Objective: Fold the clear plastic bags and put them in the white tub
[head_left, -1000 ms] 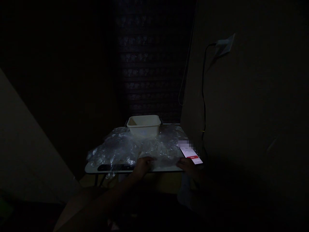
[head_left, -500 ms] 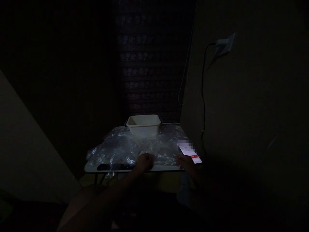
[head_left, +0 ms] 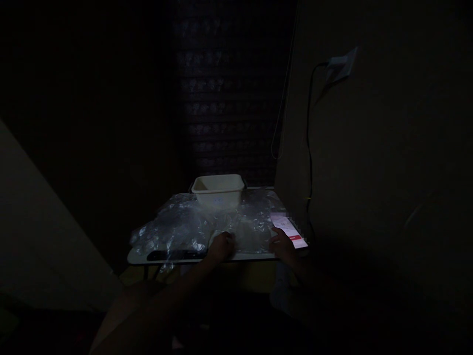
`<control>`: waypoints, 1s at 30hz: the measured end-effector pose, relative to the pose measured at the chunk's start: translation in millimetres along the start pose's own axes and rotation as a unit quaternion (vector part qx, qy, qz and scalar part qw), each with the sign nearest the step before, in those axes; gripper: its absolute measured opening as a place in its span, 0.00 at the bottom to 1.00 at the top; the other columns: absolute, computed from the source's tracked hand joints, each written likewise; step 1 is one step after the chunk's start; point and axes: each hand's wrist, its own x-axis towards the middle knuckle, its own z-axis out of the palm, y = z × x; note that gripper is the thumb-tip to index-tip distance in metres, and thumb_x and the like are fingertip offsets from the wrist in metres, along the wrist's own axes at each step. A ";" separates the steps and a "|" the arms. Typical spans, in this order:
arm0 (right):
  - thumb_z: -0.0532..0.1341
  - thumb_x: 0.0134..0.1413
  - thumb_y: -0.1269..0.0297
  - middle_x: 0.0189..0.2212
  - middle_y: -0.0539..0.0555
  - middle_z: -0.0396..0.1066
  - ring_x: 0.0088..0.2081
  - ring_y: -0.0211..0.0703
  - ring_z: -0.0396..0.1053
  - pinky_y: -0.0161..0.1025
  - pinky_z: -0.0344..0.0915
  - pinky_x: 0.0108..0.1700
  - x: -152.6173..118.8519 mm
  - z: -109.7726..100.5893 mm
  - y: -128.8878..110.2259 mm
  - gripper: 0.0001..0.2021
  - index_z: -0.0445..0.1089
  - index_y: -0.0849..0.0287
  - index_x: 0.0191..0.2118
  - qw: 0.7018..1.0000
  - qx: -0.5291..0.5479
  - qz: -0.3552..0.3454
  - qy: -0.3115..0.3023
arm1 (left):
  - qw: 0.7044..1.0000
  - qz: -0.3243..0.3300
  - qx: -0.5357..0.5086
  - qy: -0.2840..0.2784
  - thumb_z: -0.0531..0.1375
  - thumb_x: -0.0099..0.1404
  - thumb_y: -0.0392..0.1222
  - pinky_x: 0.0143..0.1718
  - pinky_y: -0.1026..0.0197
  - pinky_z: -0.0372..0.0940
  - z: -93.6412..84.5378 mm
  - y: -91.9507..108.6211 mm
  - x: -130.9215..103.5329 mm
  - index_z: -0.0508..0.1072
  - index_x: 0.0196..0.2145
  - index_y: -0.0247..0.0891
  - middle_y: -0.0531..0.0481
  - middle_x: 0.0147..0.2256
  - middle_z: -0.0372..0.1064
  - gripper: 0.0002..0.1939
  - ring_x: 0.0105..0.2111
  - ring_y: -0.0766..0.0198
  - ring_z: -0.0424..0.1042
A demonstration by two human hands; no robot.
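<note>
Crinkled clear plastic bags [head_left: 177,224] are spread over a small white-topped table [head_left: 138,257]. At its front edge, my left hand [head_left: 221,246] is closed on the plastic, its fingertips partly lost in the dark. Something pale, too dim to name, shows just beside that hand. To the right, my right hand [head_left: 283,246] rests at the right side of a flattened stretch of plastic, fingers apart, the index finger raised. A lit phone [head_left: 290,231] lies right beyond this hand. Behind the plastic stands a cream rectangular tub [head_left: 219,197].
A dark slot [head_left: 173,255] runs along the table's front left. The right wall carries an outlet with a plug [head_left: 338,61], its black cord [head_left: 309,143] hanging down. A dark blind [head_left: 207,106] with a pull cord is behind the table. The room is very dim.
My right hand's index finger has lifted and its fingers have spread from the plastic's edge. The plastic between my hands lies flatter. My left hand has barely moved. The view has shifted slightly.
</note>
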 end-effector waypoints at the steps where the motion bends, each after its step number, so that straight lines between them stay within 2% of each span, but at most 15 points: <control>1: 0.50 0.30 0.74 0.24 0.47 0.62 0.18 0.32 0.61 0.29 0.57 0.14 -0.3 0.5 0.0 0.24 0.50 0.57 0.41 1.000 -0.008 -0.005 0.003 | 1.000 0.004 0.007 -0.001 0.51 0.49 0.38 0.22 0.69 0.55 0.5 -0.7 0.6 0.64 0.35 0.34 0.50 0.22 0.66 0.13 0.23 0.69 0.65; 5: 0.50 0.29 0.74 0.28 0.50 0.61 0.21 0.33 0.61 0.32 0.60 0.19 0.4 3.5 3.0 0.23 0.52 0.57 0.40 0.997 -0.051 -0.043 0.033 | 0.999 0.019 0.045 0.007 0.51 0.49 0.41 0.23 0.68 0.55 -0.6 -1.7 0.9 0.64 0.34 0.35 0.49 0.24 0.66 0.13 0.25 0.67 0.65; 9: 0.49 0.30 0.74 0.31 0.53 0.60 0.26 0.37 0.62 0.36 0.61 0.25 0.8 3.6 7.9 0.22 0.54 0.59 0.40 0.986 -0.120 -0.103 0.057 | 0.989 0.040 0.141 0.029 0.51 0.49 0.44 0.25 0.65 0.56 -8.7 2.5 -4.0 0.64 0.35 0.36 0.47 0.28 0.66 0.15 0.29 0.63 0.65; 11: 0.49 0.32 0.74 0.34 0.55 0.59 0.33 0.41 0.61 0.38 0.61 0.31 -0.8 1.5 6.5 0.21 0.56 0.60 0.40 0.970 -0.173 -0.159 0.061 | 0.976 0.090 0.192 0.053 0.49 0.51 0.44 0.28 0.63 0.57 -12.0 6.7 -6.3 0.63 0.35 0.37 0.46 0.31 0.65 0.14 0.31 0.61 0.64; 13: 0.48 0.33 0.75 0.37 0.57 0.57 0.39 0.43 0.57 0.39 0.59 0.36 -3.7 -0.3 0.4 0.20 0.57 0.61 0.40 0.946 -0.231 -0.220 0.057 | 0.960 0.167 0.218 0.055 0.47 0.53 0.41 0.32 0.61 0.56 -11.4 11.8 -7.0 0.63 0.35 0.37 0.45 0.34 0.63 0.13 0.34 0.61 0.63; 16: 0.46 0.37 0.76 0.40 0.58 0.56 0.44 0.43 0.53 0.38 0.55 0.42 -8.7 2.5 -14.2 0.20 0.57 0.63 0.42 0.905 -0.310 -0.289 0.038 | 0.936 0.267 0.227 0.037 0.44 0.54 0.36 0.39 0.62 0.53 -1.2 18.6 -5.9 0.60 0.40 0.33 0.44 0.40 0.60 0.16 0.40 0.63 0.59; 18: 0.45 0.40 0.76 0.43 0.59 0.56 0.46 0.42 0.51 0.38 0.51 0.45 -11.2 9.1 -23.0 0.20 0.55 0.66 0.44 0.881 -0.347 -0.320 0.013 | 0.923 0.298 0.241 0.036 0.43 0.55 0.35 0.43 0.61 0.49 9.8 21.0 -5.6 0.54 0.45 0.28 0.40 0.45 0.54 0.19 0.45 0.62 0.53; 21: 0.42 0.46 0.71 0.47 0.60 0.51 0.49 0.42 0.46 0.39 0.46 0.48 -12.5 21.4 -28.0 0.19 0.51 0.70 0.47 0.851 -0.390 -0.351 -0.040 | 0.914 0.306 0.265 0.026 0.41 0.56 0.39 0.45 0.57 0.45 25.5 21.3 -7.6 0.49 0.48 0.25 0.36 0.48 0.47 0.22 0.48 0.58 0.46; 24: 0.39 0.49 0.62 0.49 0.60 0.47 0.51 0.43 0.41 0.42 0.42 0.49 -10.9 28.3 -21.6 0.22 0.48 0.69 0.49 0.831 -0.418 -0.359 -0.072 | 0.908 0.307 0.285 0.015 0.37 0.58 0.43 0.46 0.56 0.42 34.5 19.9 -10.7 0.44 0.50 0.26 0.38 0.50 0.42 0.24 0.50 0.58 0.41; 27: 0.36 0.49 0.57 0.50 0.60 0.46 0.51 0.43 0.40 0.45 0.39 0.49 -8.4 26.9 -8.2 0.24 0.47 0.68 0.49 0.821 -0.444 -0.349 -0.088 | 0.907 0.285 0.311 0.008 0.35 0.58 0.45 0.47 0.55 0.39 36.4 18.2 -13.1 0.44 0.50 0.26 0.38 0.51 0.41 0.25 0.50 0.58 0.39; 30: 0.36 0.49 0.55 0.49 0.60 0.47 0.51 0.44 0.41 0.47 0.37 0.49 -6.9 20.9 4.8 0.25 0.48 0.67 0.49 0.817 -0.465 -0.331 -0.079 | 0.910 0.253 0.329 0.010 0.33 0.57 0.50 0.47 0.54 0.37 34.2 15.2 -14.6 0.46 0.49 0.24 0.36 0.50 0.42 0.29 0.50 0.56 0.39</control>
